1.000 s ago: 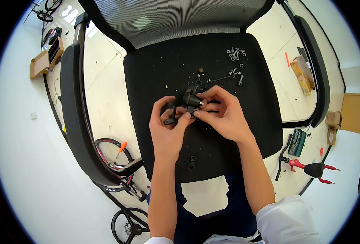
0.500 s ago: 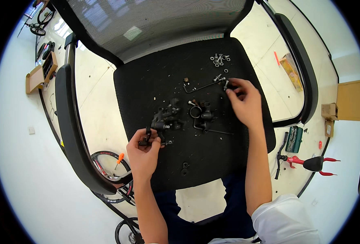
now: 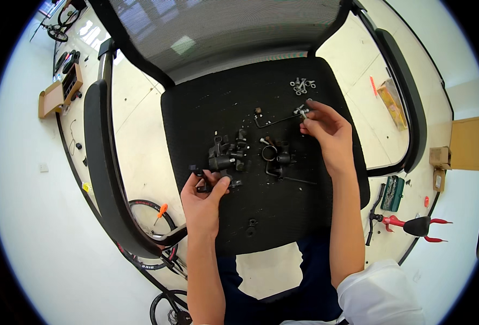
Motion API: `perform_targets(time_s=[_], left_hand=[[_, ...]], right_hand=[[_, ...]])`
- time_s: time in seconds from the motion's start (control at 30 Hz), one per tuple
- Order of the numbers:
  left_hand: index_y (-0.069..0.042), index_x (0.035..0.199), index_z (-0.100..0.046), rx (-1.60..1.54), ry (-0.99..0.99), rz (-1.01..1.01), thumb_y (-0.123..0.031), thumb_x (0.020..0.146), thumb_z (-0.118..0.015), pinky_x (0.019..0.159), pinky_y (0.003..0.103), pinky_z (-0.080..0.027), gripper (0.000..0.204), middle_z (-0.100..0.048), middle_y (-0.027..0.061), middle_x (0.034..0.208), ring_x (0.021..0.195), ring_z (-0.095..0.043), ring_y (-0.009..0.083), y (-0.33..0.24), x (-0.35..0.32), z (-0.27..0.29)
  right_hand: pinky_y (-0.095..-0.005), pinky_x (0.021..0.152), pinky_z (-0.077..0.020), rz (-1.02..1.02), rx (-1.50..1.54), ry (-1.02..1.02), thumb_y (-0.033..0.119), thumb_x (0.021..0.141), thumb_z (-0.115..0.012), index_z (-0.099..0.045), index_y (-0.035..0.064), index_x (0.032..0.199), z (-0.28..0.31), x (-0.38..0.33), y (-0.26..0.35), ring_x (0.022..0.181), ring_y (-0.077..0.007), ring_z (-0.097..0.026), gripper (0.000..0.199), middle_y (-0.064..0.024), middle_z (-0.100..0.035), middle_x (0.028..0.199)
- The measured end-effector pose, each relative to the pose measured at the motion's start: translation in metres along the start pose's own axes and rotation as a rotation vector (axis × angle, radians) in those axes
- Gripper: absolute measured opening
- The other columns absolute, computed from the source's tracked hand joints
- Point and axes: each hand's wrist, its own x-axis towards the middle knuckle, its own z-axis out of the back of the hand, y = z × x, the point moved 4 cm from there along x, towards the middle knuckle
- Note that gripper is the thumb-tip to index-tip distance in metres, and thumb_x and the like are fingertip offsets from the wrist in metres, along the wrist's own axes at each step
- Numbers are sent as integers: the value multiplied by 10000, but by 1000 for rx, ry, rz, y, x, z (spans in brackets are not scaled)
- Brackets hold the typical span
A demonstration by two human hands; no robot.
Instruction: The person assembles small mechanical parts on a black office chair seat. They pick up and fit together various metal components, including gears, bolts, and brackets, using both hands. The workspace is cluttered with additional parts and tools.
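Black metal parts lie on the black seat (image 3: 282, 216) of an office chair. My left hand (image 3: 204, 197) pinches a small black part (image 3: 198, 173) at the seat's left side, just beside a black clamp assembly (image 3: 226, 157). My right hand (image 3: 326, 130) is at the seat's right side, fingers closed on a small silver bolt (image 3: 302, 111) at the end of a thin bent rod (image 3: 274, 120). A second black clamp with a ring (image 3: 274, 154) lies between the hands.
Several silver bolts and washers (image 3: 301, 84) sit at the seat's far right corner. A small black piece (image 3: 252, 222) lies near the front edge. Armrests (image 3: 101, 162) flank the seat. On the floor: red-handled tool (image 3: 412, 225), green case (image 3: 393, 192), bicycle wheel (image 3: 147, 216), cardboard boxes (image 3: 58, 95).
Both hands held the parts together at the seat's middle a second ago. They have since separated: the left went toward the near left, the right reached to the far right for the bolt.
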Motion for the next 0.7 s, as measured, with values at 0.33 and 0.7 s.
perform_targets(time_s=[0.33,0.7], left_hand=[[-15,867,-571,61,59,-63,53,821,-691,707,237,-530,145,-619,44,862,747,-601,91,6,0,-18],[17,895,-623,71,45,-154,64,822,-688,621,170,-443,108,-614,14,823,729,-548,33,3,-3,-27]], right_hand=[[-274,818,-575,-157,130,302,-55,844,-660,-619,-75,1124,-50,-30,1,937,-223,-699,283,-137,-672,977],[-246,734,-572,60,-190,374,-43,788,-718,-731,-27,968,-73,-54,0,802,-152,-706,181,-121,-728,917]])
